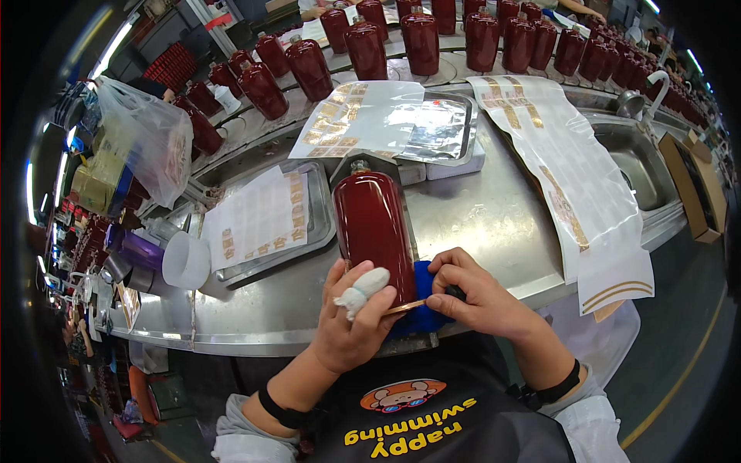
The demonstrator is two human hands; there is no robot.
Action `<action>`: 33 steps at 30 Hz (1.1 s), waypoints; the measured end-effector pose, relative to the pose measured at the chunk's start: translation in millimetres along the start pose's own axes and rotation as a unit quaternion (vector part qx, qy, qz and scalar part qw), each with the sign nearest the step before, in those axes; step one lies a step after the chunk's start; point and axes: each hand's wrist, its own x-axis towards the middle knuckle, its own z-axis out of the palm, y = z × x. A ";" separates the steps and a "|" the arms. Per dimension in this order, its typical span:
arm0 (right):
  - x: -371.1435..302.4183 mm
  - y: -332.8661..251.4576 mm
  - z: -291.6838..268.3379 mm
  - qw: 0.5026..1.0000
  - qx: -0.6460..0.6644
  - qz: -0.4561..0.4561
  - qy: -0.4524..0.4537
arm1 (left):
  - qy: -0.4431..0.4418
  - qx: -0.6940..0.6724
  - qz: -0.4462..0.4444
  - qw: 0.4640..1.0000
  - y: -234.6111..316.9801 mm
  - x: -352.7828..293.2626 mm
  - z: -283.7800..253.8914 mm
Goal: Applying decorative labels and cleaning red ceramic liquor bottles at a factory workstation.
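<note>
Since the left hand [349, 332] is curled round the bottle [372, 224] at the near edge of the counter [478, 224] and the right hand [478, 301] apparently pinches a gold strip [405, 307] there, best keep bottle steady, strip taut and level.

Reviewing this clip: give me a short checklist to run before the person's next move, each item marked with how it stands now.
1. Dark red bottle steadied by the left hand: ok, its fingers lie along the lower left side.
2. Right hand at the right end of the gold strip: ok.
3. Gold strip flat against the bottle throughout: cannot tell, the left hand hides part.
4. White wrap on a left finger: ok, in place.
5. Bottle's neck clear of both hands: ok.
</note>
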 end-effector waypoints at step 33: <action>-2.0 -13.2 0.0 1.000 -0.007 -0.004 -0.001 | -0.006 0.050 0.122 0.991 -1.7 -21.2 -17.0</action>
